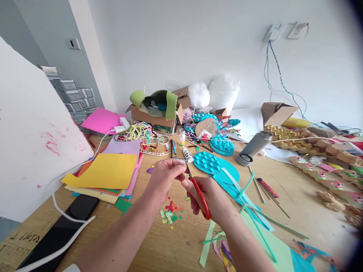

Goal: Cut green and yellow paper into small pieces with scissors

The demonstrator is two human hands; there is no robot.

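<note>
My right hand (202,194) is closed round the red handles of a pair of scissors (200,194), whose blades point up and away from me. Close to the blades, my left hand (170,173) pinches thumb and fingers together; whatever lies between them is too small to make out. Below both hands, small round paper dots (170,215) in red, orange, green and yellow lie scattered on the wooden table (153,241). A white glue bottle (187,155) lies tilted just beyond my fingertips. Blue bumpy egg-carton shapes (207,162) lie past my right hand.
Coloured paper sheets (110,170) and a black phone (62,230) with a white cable occupy the left. Pale green strips (208,243) and paper scraps lie near my right forearm. A grey flask (253,147) lies tilted at right. A cardboard box (153,115) stands by the wall.
</note>
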